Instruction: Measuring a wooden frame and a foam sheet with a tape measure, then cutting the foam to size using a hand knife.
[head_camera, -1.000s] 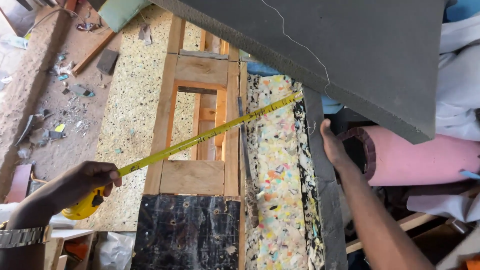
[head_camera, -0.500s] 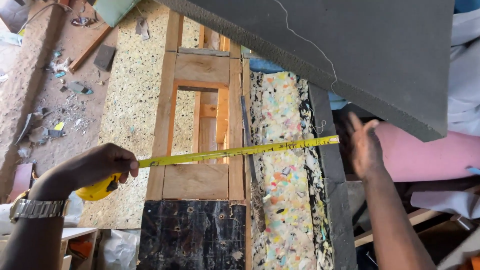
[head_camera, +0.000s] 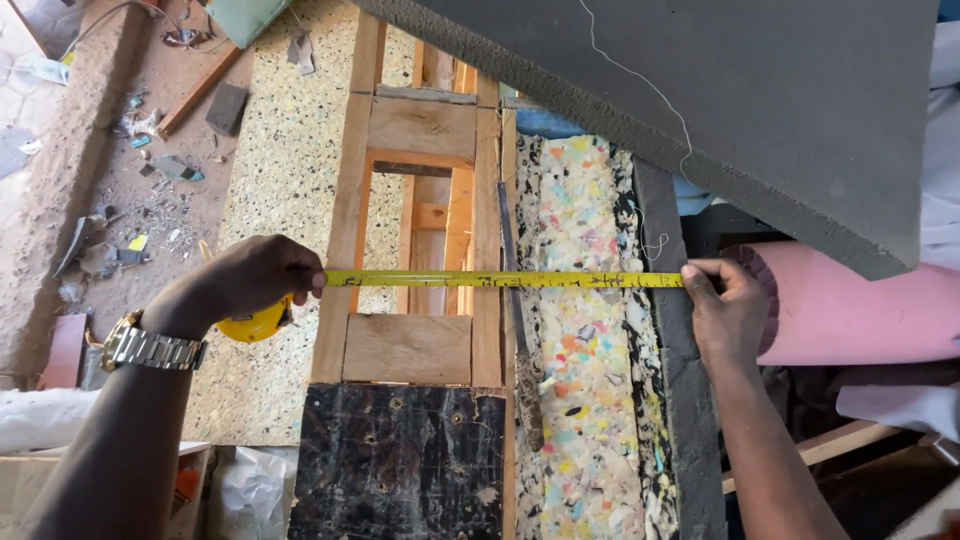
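Note:
My left hand (head_camera: 255, 280) grips the round yellow case of a tape measure (head_camera: 256, 322) at the left edge of a wooden frame (head_camera: 420, 130). Its yellow blade (head_camera: 500, 279) runs level across the frame and a strip of multicoloured rebonded foam (head_camera: 585, 300). My right hand (head_camera: 728, 312) pinches the blade's end against the dark grey foam edge (head_camera: 665, 330) on the right. A long dark blade-like tool (head_camera: 518, 330) lies along the seam between frame and foam, under the tape.
A big dark grey foam slab (head_camera: 760, 110) overhangs the top right. A pink roll (head_camera: 850, 310) lies at the right. A black board (head_camera: 400, 460) covers the frame's near end. Speckled foam (head_camera: 285, 170) and a littered dirt floor (head_camera: 120, 160) lie at the left.
The tape has swung from a slant to level across the frame. My right hand came down to the dark foam edge and closed on the tape's end. My left hand rose slightly.

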